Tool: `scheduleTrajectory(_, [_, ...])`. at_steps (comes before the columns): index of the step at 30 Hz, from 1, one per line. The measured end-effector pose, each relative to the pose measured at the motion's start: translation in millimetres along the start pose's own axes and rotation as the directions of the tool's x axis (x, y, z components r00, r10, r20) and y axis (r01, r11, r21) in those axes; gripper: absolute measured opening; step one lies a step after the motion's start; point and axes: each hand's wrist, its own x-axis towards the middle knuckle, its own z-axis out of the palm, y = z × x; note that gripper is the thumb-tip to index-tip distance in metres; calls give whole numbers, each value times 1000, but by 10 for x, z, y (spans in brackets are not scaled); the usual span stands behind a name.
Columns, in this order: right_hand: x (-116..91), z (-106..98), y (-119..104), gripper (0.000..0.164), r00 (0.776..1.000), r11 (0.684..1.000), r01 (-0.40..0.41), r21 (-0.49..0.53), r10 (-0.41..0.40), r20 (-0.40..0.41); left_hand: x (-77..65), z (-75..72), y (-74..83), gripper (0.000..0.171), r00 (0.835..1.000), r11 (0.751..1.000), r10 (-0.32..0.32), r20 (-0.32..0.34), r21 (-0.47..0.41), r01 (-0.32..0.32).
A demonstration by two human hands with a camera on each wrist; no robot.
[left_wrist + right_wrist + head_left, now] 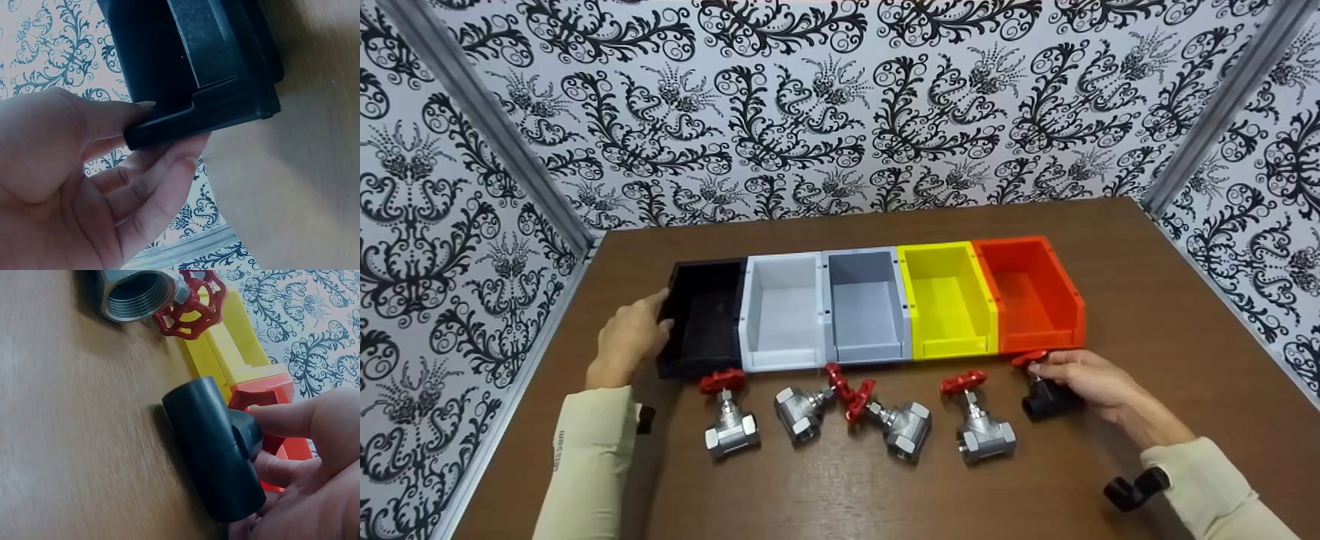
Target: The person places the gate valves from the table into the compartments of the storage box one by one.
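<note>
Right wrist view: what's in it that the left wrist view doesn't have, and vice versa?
Only right wrist: the right hand holding the black valve, plus a metal valve with a red handwheel, the yellow bin and the red bin.
Only left wrist: the left hand gripping the edge of the black bin.
Both: brown tabletop and patterned wall.
</note>
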Motion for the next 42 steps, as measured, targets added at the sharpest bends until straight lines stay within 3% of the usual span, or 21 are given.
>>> scheduleTrajectory(10, [-28, 23, 20, 45, 999, 1000, 19, 1, -19, -36, 15, 16, -8, 57, 1000, 1000, 2, -11, -1, -2])
scheduleTrajectory(25, [-20, 55, 4, 25, 998, 1000, 11, 9, -11, -69, 26, 23, 0, 57, 1000, 1000, -10, -5, -4, 10])
scheduleTrajectory(33, [-35, 30, -47, 29, 997, 1000, -3, -6, 3, -76, 50, 1, -14, 57, 1000, 1000, -21, 17, -3, 21])
scheduleTrajectory(42, [-47, -1, -66, 37, 1000, 999, 2, 34, -2, -12, 69, -18, -3, 59, 996, 999, -53, 73, -2, 53])
